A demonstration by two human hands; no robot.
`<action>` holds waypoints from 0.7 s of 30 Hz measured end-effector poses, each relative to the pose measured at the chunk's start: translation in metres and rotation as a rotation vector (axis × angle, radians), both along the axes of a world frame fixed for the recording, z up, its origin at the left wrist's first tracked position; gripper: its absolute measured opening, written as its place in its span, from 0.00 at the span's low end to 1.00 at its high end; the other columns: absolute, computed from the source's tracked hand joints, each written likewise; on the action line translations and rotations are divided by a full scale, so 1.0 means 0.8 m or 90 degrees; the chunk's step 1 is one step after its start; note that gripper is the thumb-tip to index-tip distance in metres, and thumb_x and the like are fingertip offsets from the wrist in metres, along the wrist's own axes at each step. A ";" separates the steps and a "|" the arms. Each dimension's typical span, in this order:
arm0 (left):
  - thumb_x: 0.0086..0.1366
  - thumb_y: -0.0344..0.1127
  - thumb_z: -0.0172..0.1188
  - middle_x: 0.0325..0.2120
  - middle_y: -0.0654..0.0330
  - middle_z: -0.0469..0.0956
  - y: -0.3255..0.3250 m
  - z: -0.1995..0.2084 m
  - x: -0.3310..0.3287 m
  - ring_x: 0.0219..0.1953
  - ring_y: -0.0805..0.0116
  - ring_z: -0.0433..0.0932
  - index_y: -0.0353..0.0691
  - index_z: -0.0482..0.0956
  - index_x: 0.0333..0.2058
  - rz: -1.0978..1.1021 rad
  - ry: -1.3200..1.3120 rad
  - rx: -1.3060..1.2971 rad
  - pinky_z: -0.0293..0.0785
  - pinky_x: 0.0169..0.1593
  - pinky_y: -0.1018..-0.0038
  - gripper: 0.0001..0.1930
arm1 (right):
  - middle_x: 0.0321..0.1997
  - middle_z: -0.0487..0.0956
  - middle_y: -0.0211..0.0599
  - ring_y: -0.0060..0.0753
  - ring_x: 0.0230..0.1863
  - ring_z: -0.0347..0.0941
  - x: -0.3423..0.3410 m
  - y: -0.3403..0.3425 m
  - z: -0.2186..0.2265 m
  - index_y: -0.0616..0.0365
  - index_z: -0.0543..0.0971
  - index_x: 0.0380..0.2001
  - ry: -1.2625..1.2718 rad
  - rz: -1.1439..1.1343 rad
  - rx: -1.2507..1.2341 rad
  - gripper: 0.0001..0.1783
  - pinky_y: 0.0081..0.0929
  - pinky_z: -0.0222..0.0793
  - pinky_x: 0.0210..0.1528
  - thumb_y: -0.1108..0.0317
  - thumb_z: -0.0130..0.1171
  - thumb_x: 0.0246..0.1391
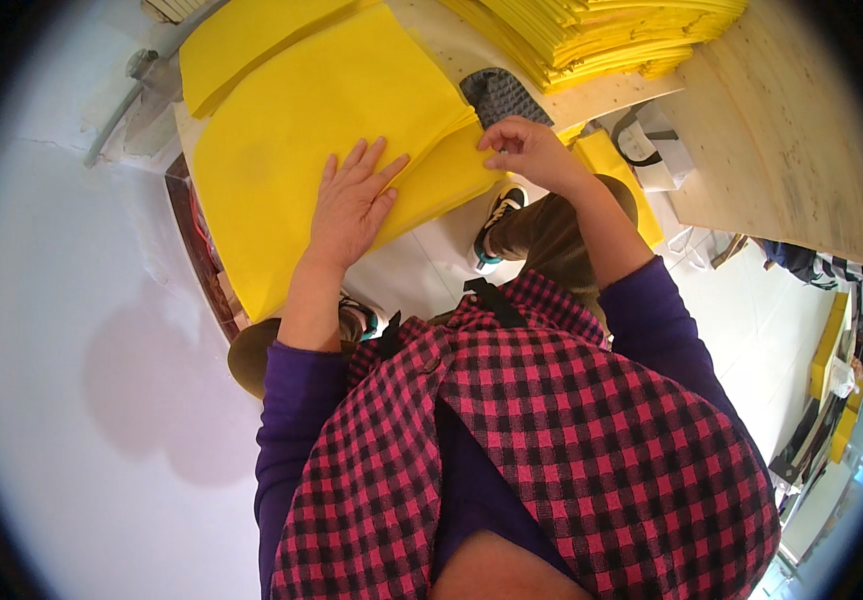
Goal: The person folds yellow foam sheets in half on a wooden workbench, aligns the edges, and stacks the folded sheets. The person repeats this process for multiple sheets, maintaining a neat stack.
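A large yellow sheet [301, 130], looking like soft fabric, lies on top of a low yellow pile in front of me. My left hand [351, 205] rests flat on it with the fingers spread, close to its near edge. At the sheet's right corner is my right hand [533, 155], its fingers curled and thumb near the index finger. Whether a sheet edge is pinched there, I cannot tell. Below that corner, the layers stand slightly apart and a lower yellow layer [451, 170] shows. A dark grey textured cloth [504, 97] lies just beyond my right hand.
A tall stack of folded yellow pieces [611, 35] stands at the far right on a wooden board [641, 88]. Another yellow piece [241, 50] lies at the far left. A wooden panel [781, 130] and a white bag [656, 150] are on the right. Left is a pale wall [51, 300].
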State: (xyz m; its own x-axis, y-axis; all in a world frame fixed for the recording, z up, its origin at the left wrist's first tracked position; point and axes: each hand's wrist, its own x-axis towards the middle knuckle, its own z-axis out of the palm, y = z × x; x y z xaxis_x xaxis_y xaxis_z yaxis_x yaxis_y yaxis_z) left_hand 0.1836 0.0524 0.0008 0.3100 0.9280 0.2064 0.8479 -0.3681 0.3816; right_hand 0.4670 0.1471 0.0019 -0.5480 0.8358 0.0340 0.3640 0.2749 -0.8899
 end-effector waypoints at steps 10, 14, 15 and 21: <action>0.67 0.43 0.47 0.64 0.57 0.61 0.001 0.000 0.000 0.67 0.52 0.56 0.57 0.70 0.59 -0.002 0.000 0.005 0.42 0.68 0.50 0.21 | 0.29 0.70 0.28 0.22 0.33 0.69 -0.010 0.013 0.012 0.62 0.77 0.27 -0.031 0.049 0.133 0.04 0.20 0.66 0.36 0.75 0.63 0.48; 0.67 0.44 0.47 0.64 0.57 0.61 0.000 0.000 0.000 0.67 0.52 0.55 0.57 0.70 0.59 -0.002 0.000 0.004 0.42 0.68 0.50 0.21 | 0.29 0.70 0.30 0.23 0.32 0.69 -0.015 0.015 0.031 0.63 0.75 0.28 -0.039 0.069 0.194 0.06 0.21 0.66 0.35 0.74 0.63 0.49; 0.67 0.44 0.47 0.64 0.57 0.61 0.000 0.000 0.000 0.67 0.52 0.55 0.57 0.70 0.59 -0.002 0.001 0.002 0.42 0.68 0.50 0.21 | 0.29 0.71 0.33 0.27 0.32 0.70 -0.018 0.015 0.035 0.62 0.75 0.28 -0.044 0.059 0.183 0.06 0.23 0.66 0.36 0.73 0.62 0.48; 0.67 0.45 0.47 0.64 0.56 0.61 0.000 0.001 0.000 0.67 0.51 0.55 0.57 0.70 0.59 0.000 0.005 0.002 0.42 0.68 0.50 0.21 | 0.28 0.70 0.29 0.21 0.30 0.68 -0.029 0.018 0.050 0.63 0.72 0.30 -0.056 0.055 0.159 0.08 0.19 0.66 0.34 0.74 0.62 0.50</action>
State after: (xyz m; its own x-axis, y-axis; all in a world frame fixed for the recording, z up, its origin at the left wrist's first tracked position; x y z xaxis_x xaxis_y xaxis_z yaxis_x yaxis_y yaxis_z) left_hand 0.1837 0.0528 0.0017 0.3122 0.9273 0.2064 0.8508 -0.3696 0.3736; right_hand 0.4438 0.1617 0.0423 -0.6262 0.7581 0.1818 0.4029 0.5143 -0.7570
